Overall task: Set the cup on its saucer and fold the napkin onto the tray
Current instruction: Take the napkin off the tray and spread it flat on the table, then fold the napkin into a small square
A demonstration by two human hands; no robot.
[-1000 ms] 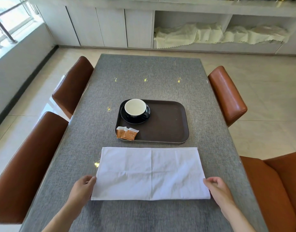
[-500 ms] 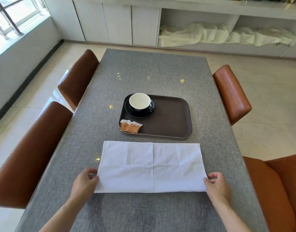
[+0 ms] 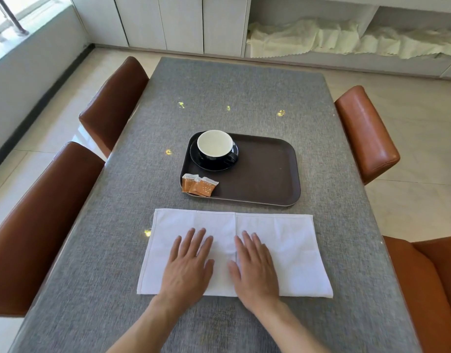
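A white napkin (image 3: 283, 240) lies flat on the grey table, folded into a wide rectangle just in front of the tray. My left hand (image 3: 188, 261) and my right hand (image 3: 252, 263) rest palm-down on its middle, side by side, fingers spread. A dark cup (image 3: 215, 147) with a pale inside stands on its dark saucer (image 3: 199, 159) in the far left corner of the brown tray (image 3: 267, 174). Neither hand holds anything.
Two orange sachets (image 3: 199, 184) lie at the tray's near left corner. Brown leather chairs (image 3: 38, 225) stand along both sides of the grey table (image 3: 229, 93). Pale cloths lie on a shelf (image 3: 346, 39) at the back wall.
Both hands have left the napkin's near corners and moved inward onto its middle, now pressing flat. The view has tilted down and closer to the table.
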